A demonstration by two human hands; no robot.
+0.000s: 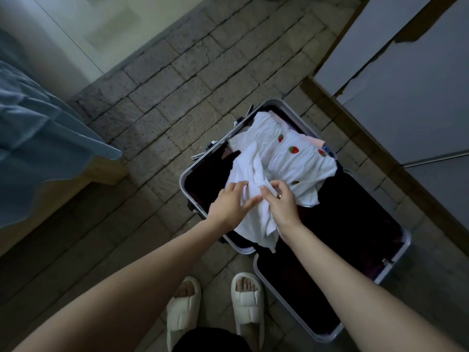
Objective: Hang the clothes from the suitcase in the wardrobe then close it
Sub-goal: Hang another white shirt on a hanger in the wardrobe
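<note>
Setting: a bedroom in a home. Evidence: a bed corner with a wooden frame is showing at left, with blue bedding hanging over it. The floor is laid in grey stone-look tiles running in staggered rows. Pale cabinet doors, likely a wardrobe, are standing at right above a brown wooden base. An open suitcase is lying on the floor, holding white clothes. The person is wearing cream house slippers, indoor footwear.
</note>
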